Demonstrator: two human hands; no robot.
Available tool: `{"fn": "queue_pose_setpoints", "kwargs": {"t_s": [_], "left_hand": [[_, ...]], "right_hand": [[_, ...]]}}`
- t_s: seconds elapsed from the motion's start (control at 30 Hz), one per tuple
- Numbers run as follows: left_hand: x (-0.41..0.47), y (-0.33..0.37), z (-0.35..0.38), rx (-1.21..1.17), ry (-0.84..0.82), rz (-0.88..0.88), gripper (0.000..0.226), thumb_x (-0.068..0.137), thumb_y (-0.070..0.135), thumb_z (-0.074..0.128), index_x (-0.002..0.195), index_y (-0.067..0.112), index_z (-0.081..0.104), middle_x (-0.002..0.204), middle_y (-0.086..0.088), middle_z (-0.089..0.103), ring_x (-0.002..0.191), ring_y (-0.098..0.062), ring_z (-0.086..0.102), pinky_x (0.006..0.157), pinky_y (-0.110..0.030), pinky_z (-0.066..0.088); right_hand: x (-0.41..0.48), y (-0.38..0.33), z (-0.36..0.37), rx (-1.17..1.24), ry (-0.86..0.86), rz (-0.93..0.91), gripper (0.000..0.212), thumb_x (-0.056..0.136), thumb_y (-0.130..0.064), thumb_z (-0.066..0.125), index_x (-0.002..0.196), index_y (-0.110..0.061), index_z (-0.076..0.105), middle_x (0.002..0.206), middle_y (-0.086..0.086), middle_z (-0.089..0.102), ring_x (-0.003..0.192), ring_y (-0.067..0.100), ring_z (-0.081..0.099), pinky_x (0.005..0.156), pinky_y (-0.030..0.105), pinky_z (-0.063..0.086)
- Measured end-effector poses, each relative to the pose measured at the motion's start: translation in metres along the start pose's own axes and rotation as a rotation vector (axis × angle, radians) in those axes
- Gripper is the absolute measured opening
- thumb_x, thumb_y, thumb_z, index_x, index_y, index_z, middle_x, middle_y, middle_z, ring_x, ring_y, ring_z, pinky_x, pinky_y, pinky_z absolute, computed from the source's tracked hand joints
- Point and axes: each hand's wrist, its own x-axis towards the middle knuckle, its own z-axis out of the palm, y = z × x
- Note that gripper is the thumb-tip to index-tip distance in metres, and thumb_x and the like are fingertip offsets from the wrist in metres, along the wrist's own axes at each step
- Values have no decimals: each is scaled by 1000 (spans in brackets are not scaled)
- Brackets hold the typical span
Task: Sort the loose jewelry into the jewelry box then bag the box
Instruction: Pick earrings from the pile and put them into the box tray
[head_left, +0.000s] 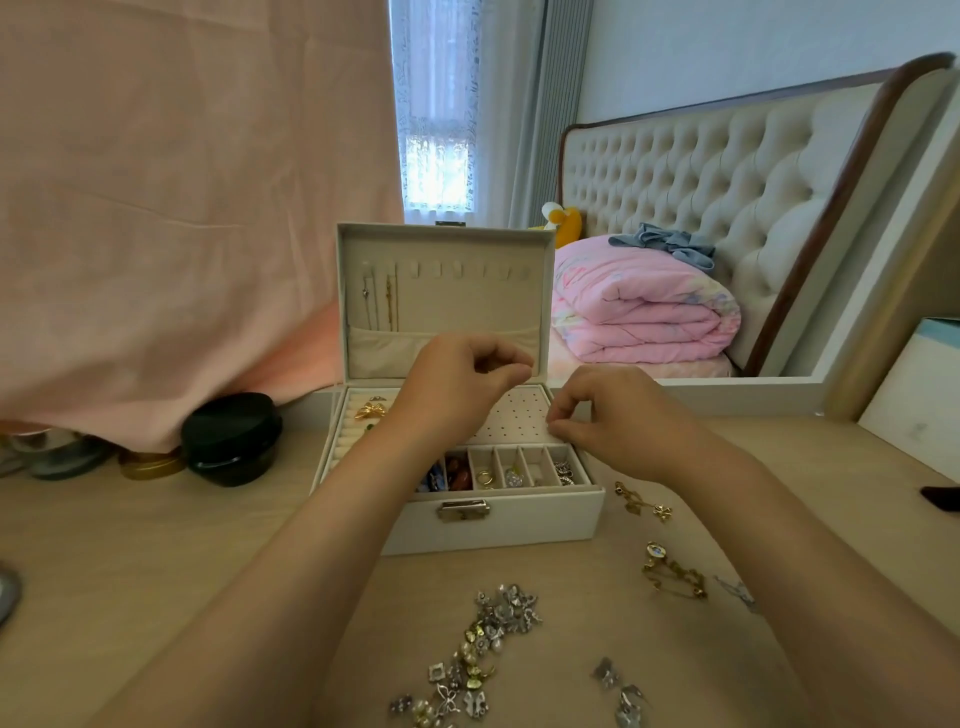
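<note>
Hovering hands (457, 384) over open jewelry box (498, 519)

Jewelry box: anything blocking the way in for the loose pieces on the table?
Nothing visible does. The jewelry box lid is up, its tray compartments exposed. Both hands, left and right, hover above it, and the loose jewelry lies on bare table in front.
</note>
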Motion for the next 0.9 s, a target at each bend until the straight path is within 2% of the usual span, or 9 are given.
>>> {"fn": "queue_pose_setpoints", "kwargs": {"t_s": [0.1, 0.2, 0.27, 0.37, 0.5, 0.6, 0.8, 0.9], "left_hand": [[0, 1, 0, -38, -18, 1, 10, 92, 22, 73, 101, 25, 76, 84, 11, 72, 70, 9, 61, 70, -8, 49], [0, 2, 2, -64, -21, -18, 9, 92, 22, 73, 101, 25, 72, 86, 4, 73, 69, 2, 62, 64, -8, 49], [-1, 2, 2, -65, -19, -37, 6, 91, 23, 73, 97, 23, 72, 85, 2, 72, 69, -1, 62, 61, -11, 48], [-1, 4, 2, -100, -26, -48, 3, 91, 25, 72, 94, 23, 74, 86, -1, 74, 68, -1, 62, 62, -15, 47], [-4, 10, 3, -177, -37, -68, 9, 92, 25, 72, 97, 18, 75, 91, -4, 74, 69, -2, 64, 60, -17, 52], [-6, 13, 3, -256, -40, -120, 12, 91, 25, 73, 99, 15, 75, 91, -3, 76, 72, -6, 69, 57, -18, 54], [-10, 15, 2, -338, -67, -173, 13, 88, 27, 77, 93, 15, 74, 72, 6, 72, 57, -4, 58, 52, -21, 47], [-12, 15, 1, -321, -63, -168, 8, 88, 28, 76, 88, 20, 76, 66, 9, 70, 57, -5, 57, 52, -21, 46]], "right_hand": [[1, 0, -2, -27, -48, 4, 5, 85, -34, 76, 80, -34, 75, 92, -19, 65, 79, -4, 54, 78, 29, 48], [-1, -3, -7, 106, -69, 48, 7, 88, -30, 74, 86, -35, 77, 91, -21, 67, 74, -13, 54, 72, 19, 41], [-2, -3, -11, 234, 15, 80, 12, 92, -24, 70, 93, -33, 78, 84, -23, 69, 66, -16, 54, 66, 15, 37], [-1, -5, -16, 426, 154, 110, 14, 91, -18, 71, 94, -30, 77, 67, -24, 67, 50, -1, 50, 58, 16, 40], [-2, -16, -17, 609, 119, 81, 17, 87, -10, 76, 96, -25, 76, 71, -13, 71, 48, 7, 52, 52, 15, 43], [0, -19, -16, 630, 162, 20, 24, 83, -9, 79, 90, -31, 76, 88, -4, 74, 51, 12, 54, 55, 22, 47], [1, -21, -13, 617, 231, -23, 16, 79, -19, 84, 88, -30, 77, 87, -4, 75, 55, 15, 51, 57, 25, 47], [0, -20, -12, 621, 205, -29, 20, 80, -17, 84, 94, -30, 78, 90, -4, 76, 55, 8, 53, 60, 25, 48]]}}
